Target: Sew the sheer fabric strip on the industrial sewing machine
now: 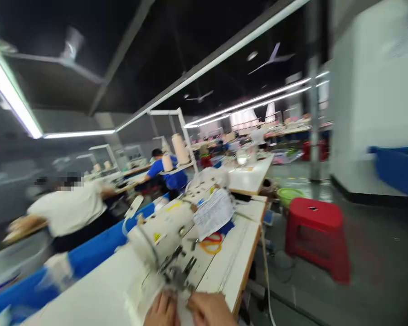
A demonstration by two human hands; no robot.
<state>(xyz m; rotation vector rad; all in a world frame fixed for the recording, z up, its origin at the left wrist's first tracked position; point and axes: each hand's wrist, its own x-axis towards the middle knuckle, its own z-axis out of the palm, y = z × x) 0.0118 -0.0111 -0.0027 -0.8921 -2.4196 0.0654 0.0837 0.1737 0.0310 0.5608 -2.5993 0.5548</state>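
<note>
White fabric point(139, 294) lies under the needle end of a white sewing machine point(163, 226), at the bottom of the head view. My left hand point(161, 310) has its fingers curled and pressed together on the cloth, just before the presser foot point(175, 276). Close by on the right, my right hand point(211, 310) is closed, its fingertips at the same cloth beside the foot. Motion blur softens the fingertips, and the lower parts of both hands are cut off by the frame edge.
Scissors point(211, 244) with red and orange handles and a printed paper point(216, 213) lie by the machine. Thread cones point(180, 149) stand behind. A red stool point(314, 235) is on the right. One co-worker in white point(71, 206) and another in blue point(172, 172) sit left.
</note>
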